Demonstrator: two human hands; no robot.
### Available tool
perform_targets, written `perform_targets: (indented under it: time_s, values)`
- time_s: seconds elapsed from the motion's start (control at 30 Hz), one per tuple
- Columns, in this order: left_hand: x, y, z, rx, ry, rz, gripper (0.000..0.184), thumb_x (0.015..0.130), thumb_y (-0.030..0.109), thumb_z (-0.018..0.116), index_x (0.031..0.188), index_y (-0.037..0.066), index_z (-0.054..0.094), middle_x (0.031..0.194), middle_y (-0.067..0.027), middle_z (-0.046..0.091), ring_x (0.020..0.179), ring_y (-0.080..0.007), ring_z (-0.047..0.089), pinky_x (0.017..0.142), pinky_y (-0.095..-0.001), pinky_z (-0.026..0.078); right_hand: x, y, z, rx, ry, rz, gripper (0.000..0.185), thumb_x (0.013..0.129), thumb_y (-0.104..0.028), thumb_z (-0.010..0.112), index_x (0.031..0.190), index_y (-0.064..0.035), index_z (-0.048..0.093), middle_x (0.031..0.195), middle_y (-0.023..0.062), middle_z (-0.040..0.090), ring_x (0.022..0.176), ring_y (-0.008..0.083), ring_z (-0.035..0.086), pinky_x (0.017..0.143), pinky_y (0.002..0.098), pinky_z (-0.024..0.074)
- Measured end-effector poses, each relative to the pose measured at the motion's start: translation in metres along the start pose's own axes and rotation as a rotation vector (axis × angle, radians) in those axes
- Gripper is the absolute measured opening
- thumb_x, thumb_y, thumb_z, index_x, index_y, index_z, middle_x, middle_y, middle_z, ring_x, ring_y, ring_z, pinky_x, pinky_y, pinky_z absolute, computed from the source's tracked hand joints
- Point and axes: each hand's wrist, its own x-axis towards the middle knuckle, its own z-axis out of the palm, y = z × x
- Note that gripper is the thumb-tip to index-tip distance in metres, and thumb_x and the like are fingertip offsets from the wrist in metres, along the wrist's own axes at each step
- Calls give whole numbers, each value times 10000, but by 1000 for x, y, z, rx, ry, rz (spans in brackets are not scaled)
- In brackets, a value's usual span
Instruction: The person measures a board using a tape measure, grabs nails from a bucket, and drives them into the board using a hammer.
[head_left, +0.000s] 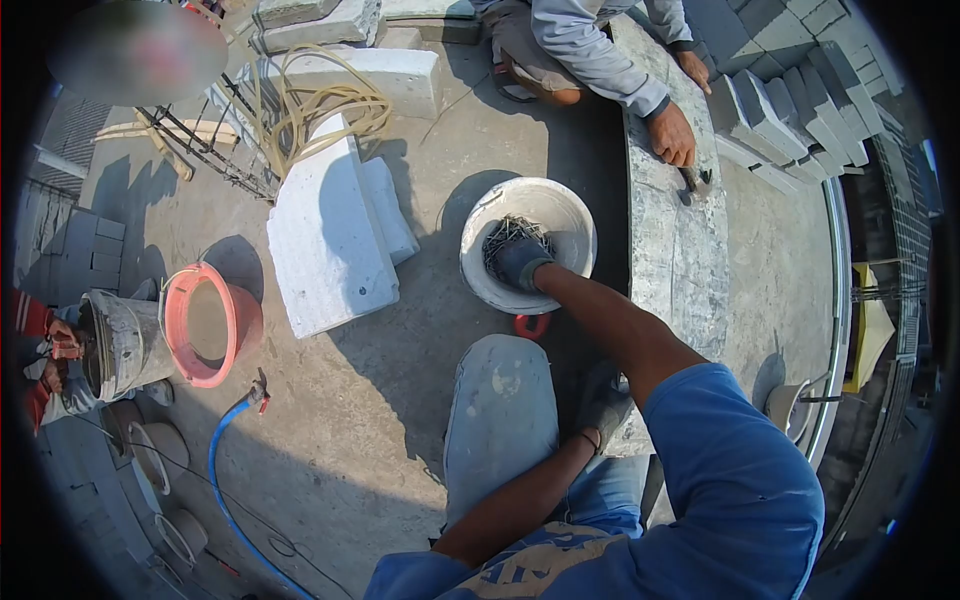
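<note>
My right hand (520, 262), in a dark glove, reaches down into a white bucket (577, 220). It touches a heap of thin metal pieces that look like nails (518, 231); its fingers are hidden among them. My left hand (603, 408), gloved too, is in shadow against the near end of a long, grey-smeared board (675, 260). Its fingers do not show clearly. A red curved object (532, 325) pokes out below the bucket. Across the board, another person's hand (672, 137) holds a hammer (692, 187) whose head rests on the surface.
Pale blocks (335, 240) and a coiled hose (320, 110) lie to the left. A pink bucket (232, 320) of grey liquid stands near a blue hose (222, 470). Someone at far left handles a grey bucket (135, 345). Stacked blocks (770, 115) fill the upper right.
</note>
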Motion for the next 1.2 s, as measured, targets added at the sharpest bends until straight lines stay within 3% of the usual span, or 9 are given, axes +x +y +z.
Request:
perform_targets:
  time_s: [0.3, 0.43, 0.5, 0.63, 0.77, 0.9, 0.97, 1.17, 1.2]
  values:
    - [5, -1, -130, 360, -249, 138, 336, 1022, 311, 502, 1280, 111, 583, 1138, -67, 671, 987, -220, 653, 794, -407, 507, -14, 27, 7, 397, 282, 197, 348, 862, -298, 647, 1148, -110, 710, 1112, 162, 722, 1022, 343, 690, 914, 425, 538]
    - [12, -14, -83, -1339, 302, -361, 713, 941, 336, 681, 1485, -16, 384, 1485, -153, 472, 1350, -278, 458, 1097, -363, 376, -127, 33, -54, 952, 680, 110, 241, 841, 6, 694, 1074, -44, 733, 997, 126, 747, 975, 195, 706, 826, 315, 564]
    - [12, -14, -113, -1341, 278, -379, 783, 921, 279, 720, 1521, -23, 319, 1548, -164, 395, 1400, -272, 405, 1157, -350, 304, -232, 37, -80, 1771, 596, 142, 221, 895, 4, 683, 1111, -27, 717, 975, 100, 738, 945, 171, 703, 848, 311, 569]
    - [8, 16, -186, -1618, 174, -475, 746, 958, -95, 472, 1603, 75, 138, 1572, -224, 306, 1388, -317, 453, 1130, -361, 434, -416, 51, -46, 1935, 1149, 219, 228, 946, -31, 663, 1169, 18, 668, 979, 94, 725, 847, 168, 702, 788, 314, 588]
    - [15, 13, -175, -1639, 276, -347, 920, 937, -74, 576, 1621, 192, 24, 1487, -253, 408, 1255, -273, 575, 992, -356, 544, -557, 38, 39, 1723, 1352, 563, 213, 989, -131, 638, 1131, 23, 677, 934, 94, 720, 832, 167, 697, 742, 311, 591]
    - [20, 44, -191, -1315, 334, -271, 1032, 860, 75, 734, 1618, 114, 35, 1564, -264, 293, 1383, -331, 449, 1069, -431, 470, -584, -6, 70, 1765, 1379, 530, 275, 1011, -191, 614, 1193, 14, 640, 1002, 101, 717, 887, 176, 701, 813, 346, 598]
    - [23, 50, -203, -24, 521, -100, 866, 917, 155, 713, 1611, 139, 194, 1544, -222, 353, 1437, -287, 374, 1058, -390, 465, -577, -11, 91, 1867, 1330, 357, 250, 1032, -145, 564, 1225, 3, 623, 1033, 94, 715, 912, 180, 700, 848, 354, 594]
    - [33, 103, -228, 13, 271, 597, 431, 861, 185, 701, 1273, 75, 644, 1340, -120, 610, 1276, -331, 520, 1110, -431, 388, -549, -9, 84, 1136, 1266, 425, 144, 993, -47, 587, 1082, 10, 684, 912, 66, 684, 783, 155, 650, 700, 289, 545]
    - [31, 116, -216, -101, 140, 671, 392, 850, 201, 706, 1221, 76, 686, 1295, -108, 645, 1219, -345, 557, 1110, -436, 381, -546, -10, 82, 1505, 1270, 410, 121, 933, 17, 617, 1026, -9, 689, 911, 70, 702, 822, 148, 664, 744, 275, 539]
